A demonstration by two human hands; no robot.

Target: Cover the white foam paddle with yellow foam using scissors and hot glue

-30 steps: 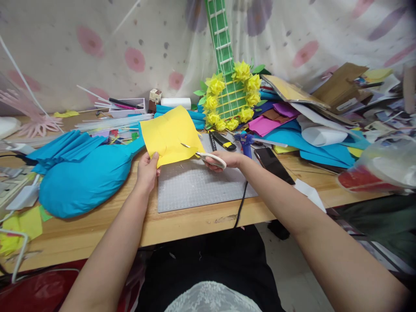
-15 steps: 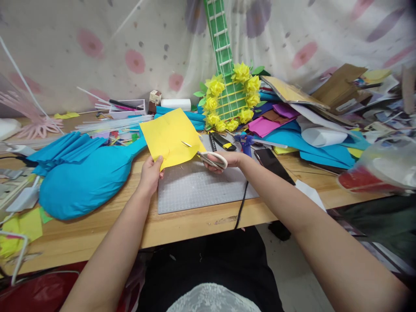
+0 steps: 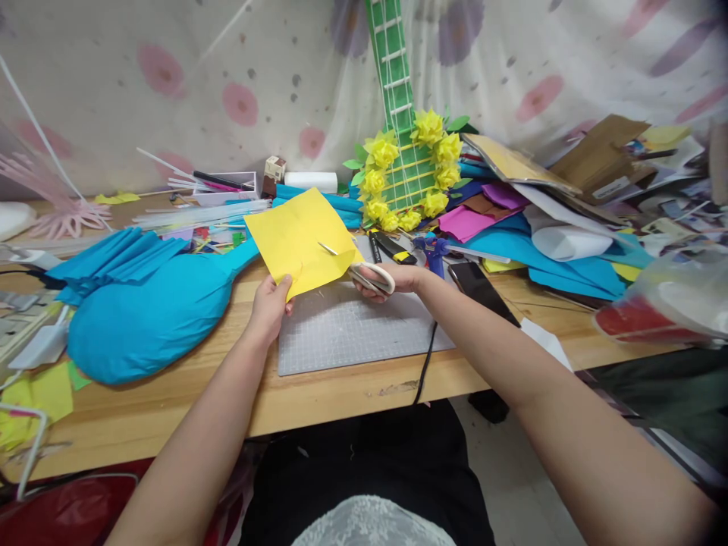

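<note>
A square yellow sheet (image 3: pixel 296 235) is held up over the grey cutting mat (image 3: pixel 346 341). My left hand (image 3: pixel 271 305) pinches its lower left corner between thumb and fingers. My right hand (image 3: pixel 392 280) is wrapped round the white handles of the scissors (image 3: pixel 372 279) at the sheet's right edge. One blade tip shows in front of the yellow sheet, and a strip of paper bends up beside it, hiding part of the blades.
A blue padded shape (image 3: pixel 148 318) lies at left. Behind the mat stands a green guitar shape (image 3: pixel 406 178) ringed with yellow flowers. A glue gun (image 3: pixel 435 250), a phone (image 3: pixel 481 288) and a plastic cup (image 3: pixel 642 311) are at right, before piled papers.
The scissors have moved slightly farther into the yellow sheet, so less of the blade tip shows. The view has shifted a little; both hands keep their holds.
</note>
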